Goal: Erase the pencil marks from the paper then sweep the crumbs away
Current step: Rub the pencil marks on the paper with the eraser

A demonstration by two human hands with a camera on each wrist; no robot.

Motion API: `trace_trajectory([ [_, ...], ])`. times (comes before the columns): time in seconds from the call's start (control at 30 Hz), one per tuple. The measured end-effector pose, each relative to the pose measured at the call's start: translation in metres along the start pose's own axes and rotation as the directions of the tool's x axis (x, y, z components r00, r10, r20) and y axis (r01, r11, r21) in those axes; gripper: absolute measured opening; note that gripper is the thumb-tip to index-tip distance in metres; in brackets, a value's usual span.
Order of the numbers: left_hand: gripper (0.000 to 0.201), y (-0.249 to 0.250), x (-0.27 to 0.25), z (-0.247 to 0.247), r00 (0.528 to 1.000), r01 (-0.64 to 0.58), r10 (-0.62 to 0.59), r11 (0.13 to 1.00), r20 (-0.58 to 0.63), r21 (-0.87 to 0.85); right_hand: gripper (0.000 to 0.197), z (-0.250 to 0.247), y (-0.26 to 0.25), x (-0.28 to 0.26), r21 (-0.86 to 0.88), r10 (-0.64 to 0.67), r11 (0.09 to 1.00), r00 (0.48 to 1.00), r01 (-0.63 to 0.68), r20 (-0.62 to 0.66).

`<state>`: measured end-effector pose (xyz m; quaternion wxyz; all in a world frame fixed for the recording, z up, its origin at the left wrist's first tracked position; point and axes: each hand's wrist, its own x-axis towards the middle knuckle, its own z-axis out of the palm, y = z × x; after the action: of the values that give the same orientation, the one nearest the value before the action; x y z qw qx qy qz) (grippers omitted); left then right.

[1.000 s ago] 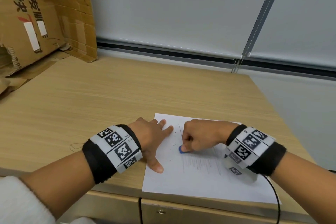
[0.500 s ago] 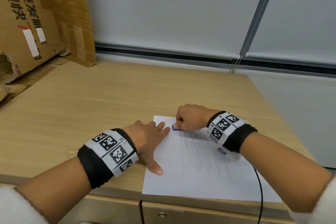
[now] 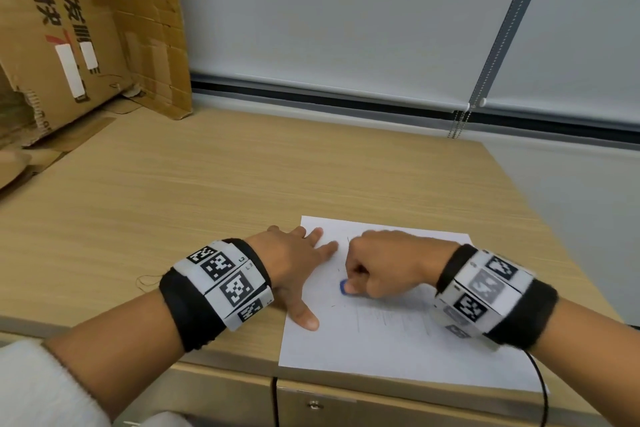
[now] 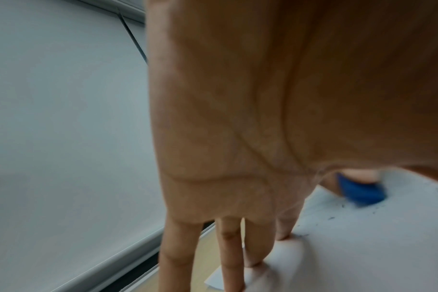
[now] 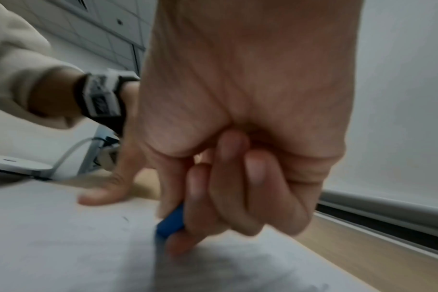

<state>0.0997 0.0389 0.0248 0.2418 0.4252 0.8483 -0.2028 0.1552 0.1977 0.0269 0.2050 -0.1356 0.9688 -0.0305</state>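
Right hand (image 3: 384, 267) pinches eraser (image 3: 343, 287) on paper (image 3: 398, 350), beside flat left hand (image 3: 294, 260).

Flattened cardboard boxes (image 3: 69, 45) lean at the wooden desk's (image 3: 173, 201) far left, beside what looks like a lowered roller blind (image 3: 346, 10).

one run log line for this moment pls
phase: erasing | right hand: pinches blue eraser, rubbing pencil marks | left hand: flat, pressing paper edge | crumbs: unswept

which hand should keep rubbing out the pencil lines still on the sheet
Right. The right hand already pinches the blue eraser against the paper, beside the remaining pencil lines. The left hand lies flat, pinning the sheet.
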Motion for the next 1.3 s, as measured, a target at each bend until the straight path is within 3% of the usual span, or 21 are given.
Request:
trace_trajectory([
  [0.07,0.124,0.0,0.0,-0.001,1.0,-0.01,0.01,1.0,-0.001,-0.005,0.044,-0.001,-0.005,-0.006,0.002,-0.029,1.0,0.996,0.029,0.087],
  [0.23,0.121,0.002,-0.001,-0.003,1.0,-0.014,0.014,1.0,0.009,-0.013,0.047,-0.001,0.014,-0.001,0.055,0.05,0.997,0.994,-0.045,-0.1],
  [0.4,0.121,0.002,-0.002,-0.002,1.0,-0.007,0.007,1.0,0.003,-0.003,0.042,0.007,0.003,-0.017,0.089,-0.052,0.995,0.996,0.046,0.066],
  [0.53,0.121,0.003,-0.002,-0.003,1.0,-0.013,0.013,1.0,0.0,-0.007,0.048,0.003,0.011,-0.007,0.085,0.031,0.996,0.994,-0.023,-0.101],
  [0.7,0.122,0.003,-0.002,-0.003,1.0,-0.001,0.001,1.0,0.009,-0.002,0.044,0.01,0.002,-0.022,0.087,-0.028,0.996,0.996,0.021,0.085],
  [0.87,0.121,0.004,-0.002,-0.004,1.0,-0.001,0.001,1.0,0.014,0.005,0.047,0.007,0.008,-0.016,0.102,0.056,0.994,0.993,-0.045,-0.104],
  [1.03,0.123,0.003,0.0,-0.003,1.0,0.008,-0.008,1.0,0.015,0.014,0.043,0.014,-0.006,-0.03,0.103,-0.036,0.994,0.997,0.028,0.073],
  [1.17,0.121,0.003,-0.002,-0.003,1.0,0.001,-0.002,1.0,0.009,0.015,0.046,0.011,0.002,-0.022,0.094,0.018,0.995,0.999,-0.014,-0.047],
  [1.3,0.122,0.003,0.0,-0.003,1.0,0.011,-0.011,1.0,0.022,0.012,0.043,0.018,-0.005,-0.034,0.132,-0.073,0.989,0.994,0.063,0.079],
])
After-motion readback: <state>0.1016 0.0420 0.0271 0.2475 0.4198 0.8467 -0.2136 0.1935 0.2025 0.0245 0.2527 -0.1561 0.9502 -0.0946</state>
